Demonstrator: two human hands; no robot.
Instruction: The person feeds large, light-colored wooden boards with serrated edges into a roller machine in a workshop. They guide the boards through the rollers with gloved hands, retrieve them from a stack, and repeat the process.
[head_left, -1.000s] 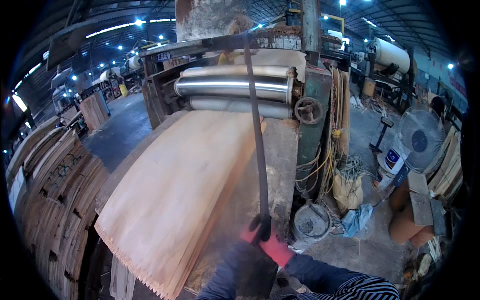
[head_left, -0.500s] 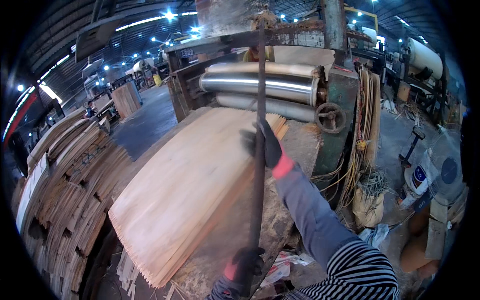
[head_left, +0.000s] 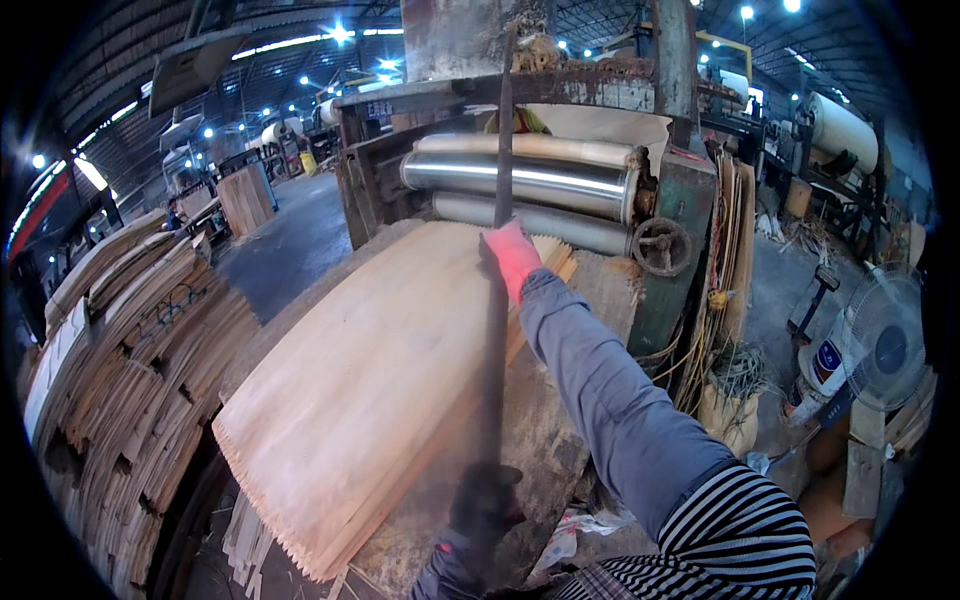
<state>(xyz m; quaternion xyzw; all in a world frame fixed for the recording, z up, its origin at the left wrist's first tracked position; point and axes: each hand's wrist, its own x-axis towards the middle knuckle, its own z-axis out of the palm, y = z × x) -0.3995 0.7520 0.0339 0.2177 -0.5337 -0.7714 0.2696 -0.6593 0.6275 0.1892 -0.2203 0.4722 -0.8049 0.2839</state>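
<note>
A long dark bar (head_left: 504, 170) rises almost upright through the middle of the view, its lower part blurred. My right hand (head_left: 512, 255), in a pink and dark glove, is closed around the bar over the far end of a veneer stack. At the lower end, my left hand (head_left: 484, 505), dark-gloved and smeared, closes on the same bar; its fingers are partly hidden. Beside the bar lies the stack of pale wood veneer sheets (head_left: 340, 370), slanting over a worn table (head_left: 545, 420). Past it are the shiny metal rollers (head_left: 520, 183) of a machine.
A handwheel (head_left: 661, 241) sits at the rollers' right end. More stacked veneer (head_left: 130, 400) stands at the left. On the right are a fan (head_left: 888, 345), a white bucket (head_left: 825, 365) and upright wood strips (head_left: 735, 240). A person's part shows behind the rollers.
My right hand has turned and now covers the bar, which earlier passed in front of it. The bar and both hands have shifted slightly left; the view has moved a little.
</note>
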